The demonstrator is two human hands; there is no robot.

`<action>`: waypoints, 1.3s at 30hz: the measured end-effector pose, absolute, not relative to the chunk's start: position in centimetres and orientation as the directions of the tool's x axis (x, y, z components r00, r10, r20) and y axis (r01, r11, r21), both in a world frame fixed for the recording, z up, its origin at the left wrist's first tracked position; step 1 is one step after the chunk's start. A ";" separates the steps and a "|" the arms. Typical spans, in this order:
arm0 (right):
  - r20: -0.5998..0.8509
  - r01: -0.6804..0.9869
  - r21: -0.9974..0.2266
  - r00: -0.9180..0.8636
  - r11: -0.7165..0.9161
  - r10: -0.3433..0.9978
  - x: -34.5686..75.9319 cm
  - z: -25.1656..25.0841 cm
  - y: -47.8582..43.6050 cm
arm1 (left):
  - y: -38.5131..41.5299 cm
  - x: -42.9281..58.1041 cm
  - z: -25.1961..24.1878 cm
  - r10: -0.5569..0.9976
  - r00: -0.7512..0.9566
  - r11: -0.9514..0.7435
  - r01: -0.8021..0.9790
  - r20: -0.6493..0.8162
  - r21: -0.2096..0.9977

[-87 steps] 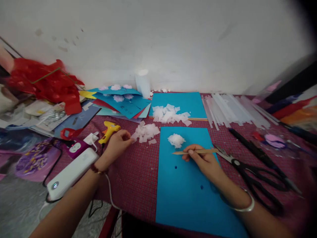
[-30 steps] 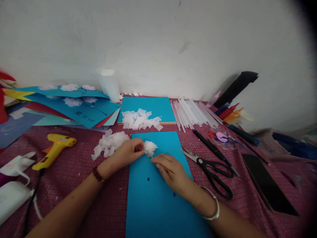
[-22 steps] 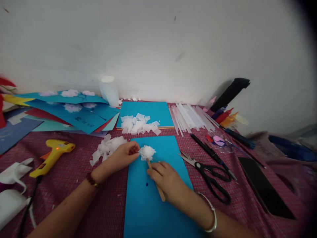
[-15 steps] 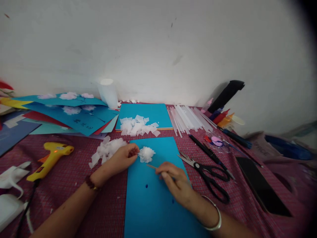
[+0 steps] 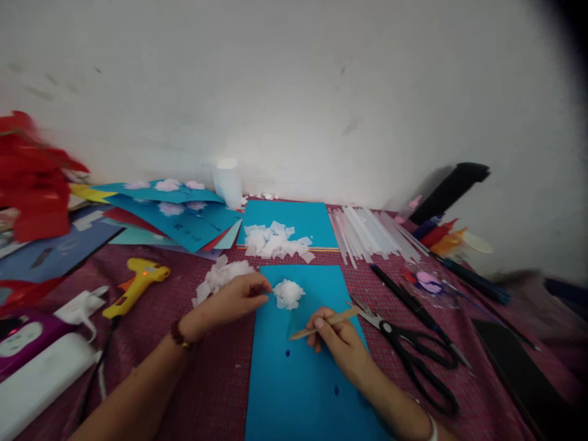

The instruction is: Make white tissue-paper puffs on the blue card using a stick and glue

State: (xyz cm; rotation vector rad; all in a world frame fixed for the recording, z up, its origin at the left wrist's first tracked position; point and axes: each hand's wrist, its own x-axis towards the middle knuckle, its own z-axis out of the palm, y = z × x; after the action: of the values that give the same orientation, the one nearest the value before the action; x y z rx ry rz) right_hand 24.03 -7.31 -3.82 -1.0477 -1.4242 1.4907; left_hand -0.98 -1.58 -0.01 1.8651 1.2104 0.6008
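A blue sheet of card lies in front of me, with a fluffy white cluster of paper bits on its upper part and two dark blue spots lower down. My right hand grips a flat wooden stick, its pointed end just over the card below the cluster. Left of the cluster, my left hand hovers with thumb and fingers apart and nothing visible in them. Behind it is a heap of white paper squares, partly covered by that hand.
More white squares lie on a blue stack. Black-handled scissors, a pen and a dark phone are at right. A yellow glue gun and a white power strip are at left. Translucent sticks lie behind.
The view has turned left, so everything sits further right. My right hand has tilted the stick, whose tip now points down left, away from the cluster. My left hand has drawn slightly off the cluster.
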 end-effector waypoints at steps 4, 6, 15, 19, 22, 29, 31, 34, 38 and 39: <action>-0.044 0.020 -0.999 -0.340 -0.039 0.939 24.2 -4.0 -7.2 | -1.7 -7.7 3.3 0.989 0.143 -0.055 0.556 -0.030 0.829; -0.049 0.032 -0.999 -0.349 -0.040 0.936 24.3 -4.1 -7.2 | -2.0 -10.8 4.5 0.999 -0.011 0.041 0.612 -0.044 0.790; -0.045 0.068 -0.997 -0.354 -0.023 0.934 24.5 -4.0 -7.2 | -2.0 -10.2 2.9 0.979 0.079 -0.017 0.952 -0.188 0.307; -0.032 0.061 -0.998 -0.347 -0.011 0.937 24.5 -3.9 -7.2 | -1.9 -9.7 2.6 0.975 0.077 -0.016 0.960 -0.209 0.279; -0.003 0.031 -0.999 -0.341 0.008 0.940 24.4 -3.8 -7.3 | -2.2 -11.1 3.5 0.960 0.120 -0.029 0.941 -0.253 0.338; 0.204 0.140 -0.953 -0.363 0.270 0.909 24.3 -3.9 -7.7 | -2.6 -8.9 4.8 0.979 0.189 -0.080 0.700 -0.076 0.710; 0.324 0.206 -0.878 -0.408 0.432 0.854 24.3 -3.9 -7.7 | -2.4 -6.0 3.7 0.978 0.210 -0.119 0.565 -0.003 0.817; 0.393 0.274 -0.770 -0.508 0.576 0.767 24.4 -4.0 -7.5 | -2.1 -2.2 1.5 0.975 0.220 -0.130 0.417 0.039 0.899; 0.369 0.322 -0.757 -0.508 0.569 0.778 24.3 -3.9 -7.2 | -1.5 -0.7 -0.8 0.958 0.287 -0.105 0.396 -0.015 0.912; 0.367 0.318 -0.772 -0.485 0.551 0.794 24.3 -3.9 -7.1 | -1.4 -0.8 -1.1 0.952 0.305 -0.104 0.407 -0.027 0.908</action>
State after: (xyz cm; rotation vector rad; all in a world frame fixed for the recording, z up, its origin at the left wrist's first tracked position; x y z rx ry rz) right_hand 24.28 -7.07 -3.93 -0.8921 -2.0515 0.8265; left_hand -0.76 -1.35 -1.14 1.6775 1.2469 0.7652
